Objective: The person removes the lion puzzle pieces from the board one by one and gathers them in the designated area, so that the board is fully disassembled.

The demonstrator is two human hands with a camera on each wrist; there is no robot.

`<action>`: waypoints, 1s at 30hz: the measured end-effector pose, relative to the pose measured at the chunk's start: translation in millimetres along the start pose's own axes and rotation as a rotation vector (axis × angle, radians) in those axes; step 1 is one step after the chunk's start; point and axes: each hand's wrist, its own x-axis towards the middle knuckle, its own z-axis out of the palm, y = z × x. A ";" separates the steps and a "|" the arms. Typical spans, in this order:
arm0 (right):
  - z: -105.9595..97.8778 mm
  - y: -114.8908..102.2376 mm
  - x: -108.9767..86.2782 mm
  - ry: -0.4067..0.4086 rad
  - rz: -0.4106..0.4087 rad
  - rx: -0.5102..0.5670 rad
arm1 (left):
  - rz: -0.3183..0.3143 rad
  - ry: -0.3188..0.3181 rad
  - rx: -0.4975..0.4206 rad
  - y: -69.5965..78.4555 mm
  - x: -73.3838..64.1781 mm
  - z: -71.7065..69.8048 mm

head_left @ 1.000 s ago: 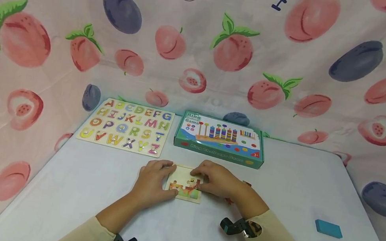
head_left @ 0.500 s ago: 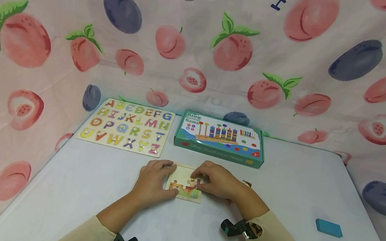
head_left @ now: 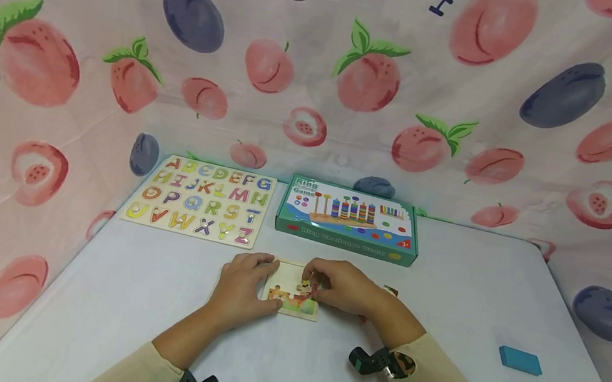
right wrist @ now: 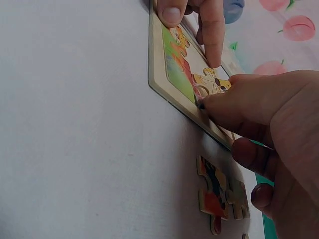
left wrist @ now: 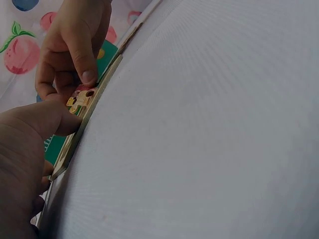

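A small wooden puzzle board [head_left: 288,273] lies on the table, its lower part filled with picture pieces of cartoon animals on green. My left hand [head_left: 241,286] holds it by the left side, thumb on the near edge and fingertips at the far left corner. Over the board's right side, my right hand [head_left: 350,287] pinches a puzzle piece [right wrist: 207,81] with a yellow figure between thumb and fingers. In the right wrist view this piece sits tilted above the pieces in the frame. The fingers partly hide it in the head view.
Loose puzzle pieces [right wrist: 214,186] lie right of the board, partly under the right forearm in the head view. Behind stand an alphabet board [head_left: 199,201] and a green ring game box [head_left: 348,221]. A blue block [head_left: 521,360] lies far right.
My right hand's fingers have curled and shifted slightly at the piece, showing more of its yellow figure. My left hand and the board stay in place.
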 end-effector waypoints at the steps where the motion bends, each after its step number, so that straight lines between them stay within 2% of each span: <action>1: -0.2 -0.3 -0.2 -0.002 0.002 0.005 | 0.000 0.000 0.000 0.1 0.0 0.0; 14: 0.4 -1.3 -3.5 -0.003 -0.020 0.034 | 0.006 0.000 0.004 0.5 -0.4 0.8; 26: -8.9 1.5 -12.8 0.006 0.011 0.120 | -0.008 -0.005 0.007 1.0 -0.3 0.2; 30: -13.9 4.5 -19.5 -0.011 0.056 0.178 | -0.011 -0.005 0.006 0.5 -0.1 0.4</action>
